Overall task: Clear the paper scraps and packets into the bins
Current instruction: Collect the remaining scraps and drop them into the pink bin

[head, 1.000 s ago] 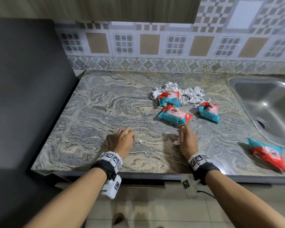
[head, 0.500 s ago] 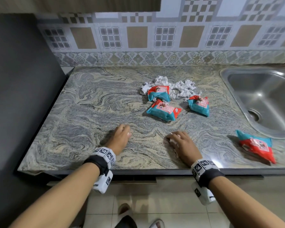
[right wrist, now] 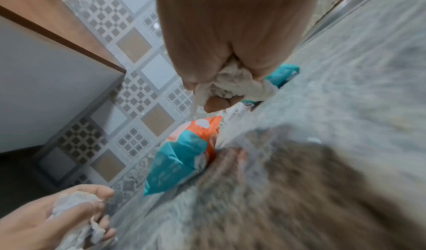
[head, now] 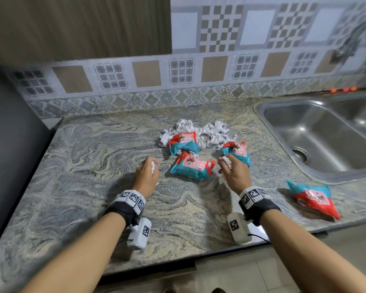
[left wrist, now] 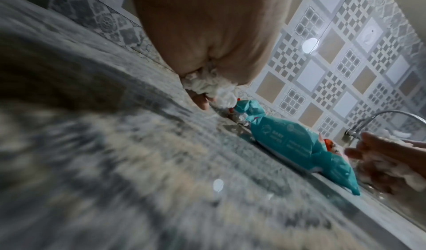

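Note:
Crumpled white paper scraps (head: 211, 132) lie in a heap at the middle back of the marble counter (head: 93, 166). Three red-and-teal packets sit by the heap: one (head: 183, 142) among the scraps, one (head: 191, 166) nearer me, one (head: 238, 152) to its right. A fourth packet (head: 314, 198) lies near the front edge at the right. My left hand (head: 147, 174) grips a wad of scraps (left wrist: 209, 88) left of the near packet (left wrist: 299, 144). My right hand (head: 232, 172) grips another wad of scraps (right wrist: 237, 82) just right of the near packet (right wrist: 182, 159).
A steel sink (head: 325, 132) is set into the counter at the right, with a tap (head: 351, 39) above it. A dark appliance side (head: 9, 144) bounds the counter at the left. A tiled wall (head: 199, 70) runs along the back. No bin is in view.
Both hands have left the front of the counter, curled round paper scraps, and moved forward to either side of the near packet. The head view has tilted up and closer.

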